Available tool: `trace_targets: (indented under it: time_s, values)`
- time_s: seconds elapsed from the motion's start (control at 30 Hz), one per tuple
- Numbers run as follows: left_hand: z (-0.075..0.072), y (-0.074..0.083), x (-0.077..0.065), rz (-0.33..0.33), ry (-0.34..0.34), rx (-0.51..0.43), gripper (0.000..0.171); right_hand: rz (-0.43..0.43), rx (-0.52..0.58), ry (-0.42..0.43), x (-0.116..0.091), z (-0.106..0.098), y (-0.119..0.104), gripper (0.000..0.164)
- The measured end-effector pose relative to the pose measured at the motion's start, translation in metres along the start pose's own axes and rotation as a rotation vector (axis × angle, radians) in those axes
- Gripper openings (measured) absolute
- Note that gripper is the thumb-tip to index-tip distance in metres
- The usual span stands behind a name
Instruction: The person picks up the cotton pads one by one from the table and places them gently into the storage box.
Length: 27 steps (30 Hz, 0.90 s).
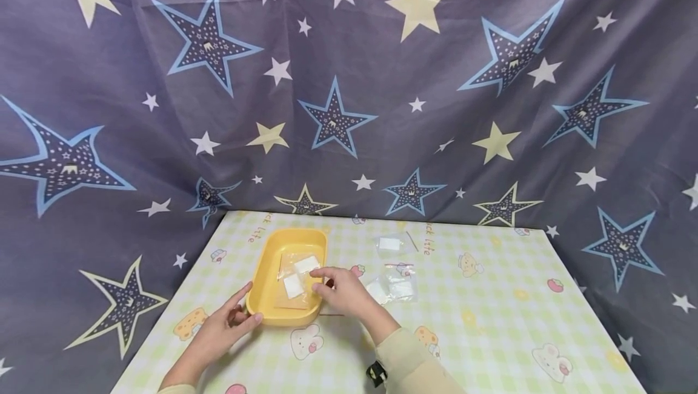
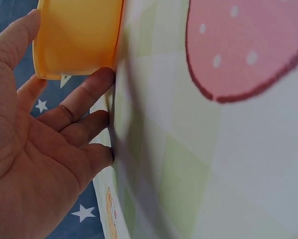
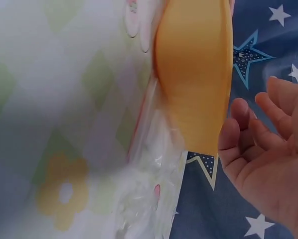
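Observation:
A yellow tray [image 1: 260,279] stands on the left part of the table. Inside it lie clear zip bags [image 1: 294,285] with white rectangular pieces in them. My left hand [image 1: 220,330] is at the tray's near left corner, thumb at the front rim and forefinger along the left side. In the left wrist view its fingers [image 2: 84,97] are loosely spread beside the tray's wall. My right hand [image 1: 346,291] hovers at the tray's right rim, fingertips over the bags. The right wrist view shows its fingers [image 3: 231,134] loosely bent, with nothing between them.
Right of the tray, more clear zip bags [image 1: 402,288] lie on the table, with another clear bag [image 1: 389,243] farther back. A bag's red zip strip [image 1: 332,314] shows by the tray's near right corner. A star-patterned curtain [image 1: 349,97] hangs behind the checked tablecloth [image 1: 491,345].

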<state>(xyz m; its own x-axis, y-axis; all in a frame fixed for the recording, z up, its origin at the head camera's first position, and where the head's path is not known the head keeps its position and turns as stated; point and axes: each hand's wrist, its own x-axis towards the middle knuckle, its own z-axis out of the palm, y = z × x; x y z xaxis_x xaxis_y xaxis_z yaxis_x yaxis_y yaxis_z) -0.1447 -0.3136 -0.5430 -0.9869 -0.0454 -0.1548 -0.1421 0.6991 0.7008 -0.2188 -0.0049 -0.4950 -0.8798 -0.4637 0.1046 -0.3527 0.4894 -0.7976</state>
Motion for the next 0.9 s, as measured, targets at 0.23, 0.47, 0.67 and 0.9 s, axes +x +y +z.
trace_targets:
  time_s: [0.23, 0.47, 0.67, 0.9]
  values:
    - [0.0, -0.004, -0.002, -0.005, 0.011, 0.009, 0.088, 0.013, -0.016, 0.004, -0.006, -0.007, 0.013, 0.031]
    - [0.002, -0.005, -0.003, -0.004, 0.007, 0.0, 0.088, -0.008, -0.064, 0.009, -0.02, -0.027, 0.039, 0.033]
    - [0.003, -0.003, -0.002, -0.006, 0.003, -0.005, 0.088, 0.012, -0.133, 0.053, -0.036, -0.069, 0.069, 0.031]
    - [0.001, 0.0, 0.0, 0.0, 0.007, -0.001, 0.088, 0.159, -0.281, 0.159, -0.055, -0.128, 0.108, 0.029]
